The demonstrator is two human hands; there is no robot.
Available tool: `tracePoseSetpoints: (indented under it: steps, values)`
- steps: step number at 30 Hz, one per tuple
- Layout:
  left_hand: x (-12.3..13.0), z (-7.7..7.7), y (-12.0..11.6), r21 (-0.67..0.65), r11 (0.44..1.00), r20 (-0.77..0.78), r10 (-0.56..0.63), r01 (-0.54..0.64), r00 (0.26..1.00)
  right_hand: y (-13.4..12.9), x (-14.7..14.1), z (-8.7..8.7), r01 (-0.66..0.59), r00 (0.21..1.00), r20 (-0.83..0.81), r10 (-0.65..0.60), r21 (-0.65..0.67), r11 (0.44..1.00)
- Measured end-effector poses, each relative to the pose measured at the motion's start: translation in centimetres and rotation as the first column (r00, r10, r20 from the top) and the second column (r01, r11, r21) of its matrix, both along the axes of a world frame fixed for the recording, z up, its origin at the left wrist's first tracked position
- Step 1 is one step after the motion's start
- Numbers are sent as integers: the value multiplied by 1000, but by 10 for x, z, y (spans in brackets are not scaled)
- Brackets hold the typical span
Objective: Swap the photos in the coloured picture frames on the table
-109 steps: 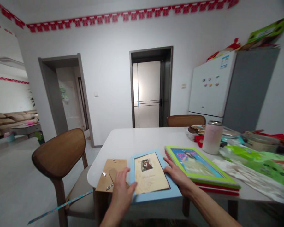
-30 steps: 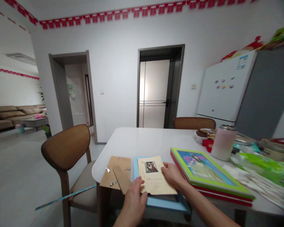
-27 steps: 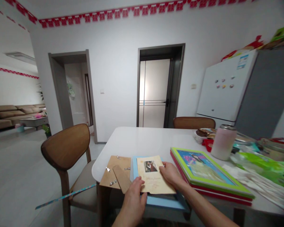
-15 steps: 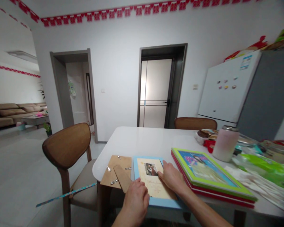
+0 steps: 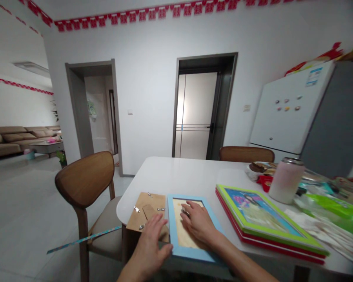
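A light-blue picture frame lies on the table's near edge, with a cream paper insert inside its borders. My right hand rests on that insert, fingers apart, covering most of its small photo. To the left is a brown backing board with metal clips and a stand flap. My left hand is open, its fingers over the board's lower part and its thumb by the frame's lower left corner. Whether the left fingers touch the board, I cannot tell.
Right of the frame, a green picture frame lies on a red one. Beyond are a pink bottle, a green plastic package and white cloth. A wooden chair stands left of the white table.
My right hand has gone from the insert's right edge to its middle, over the photo. My left hand has shifted left, its fingers opening over the backing board. The insert now sits inside the frame's borders.
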State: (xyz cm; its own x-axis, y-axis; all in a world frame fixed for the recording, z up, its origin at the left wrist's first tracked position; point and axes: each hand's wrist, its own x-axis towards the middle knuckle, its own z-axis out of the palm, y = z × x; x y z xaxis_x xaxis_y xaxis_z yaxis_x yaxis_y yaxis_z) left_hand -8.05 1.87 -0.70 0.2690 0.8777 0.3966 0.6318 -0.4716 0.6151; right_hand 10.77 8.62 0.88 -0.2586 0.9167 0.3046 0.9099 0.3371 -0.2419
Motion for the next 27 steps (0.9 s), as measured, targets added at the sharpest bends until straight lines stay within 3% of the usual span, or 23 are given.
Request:
tracePoseSetpoints:
  steps: [4, 6, 8, 11, 14, 17, 22, 27]
  values:
    - [-50, -11, 14, -32, 964, -177, 255, -264, 951, -20, -47, 6, -182, 981, -69, 182, -1, 983]
    - [-65, -17, 23, -14, 925, -254, 364, -379, 896, -26, -72, 5, -177, 984, -36, 176, -3, 984]
    - [-71, -19, 29, -1, 903, -291, 411, -430, 864, -27, -89, 3, -146, 989, -35, 146, -12, 989]
    - [-67, -9, 29, -11, 906, -273, 405, -423, 873, -24, -94, 5, -160, 973, -172, 155, -14, 987]
    - [-48, 9, 20, 15, 932, -187, 358, -362, 915, -28, -71, 15, -205, 928, -309, 208, 42, 978]
    - [-16, 20, 9, -11, 969, -92, 245, -247, 965, -39, -28, 22, -232, 910, -349, 225, 23, 972]
    - [41, 16, 1, -132, 989, -37, 58, -62, 998, -52, 42, 15, -157, 933, -342, 109, -116, 981]
    - [62, 13, 3, -189, 982, -204, -15, -24, 979, -49, 70, -3, -152, 947, -300, 118, -91, 984]
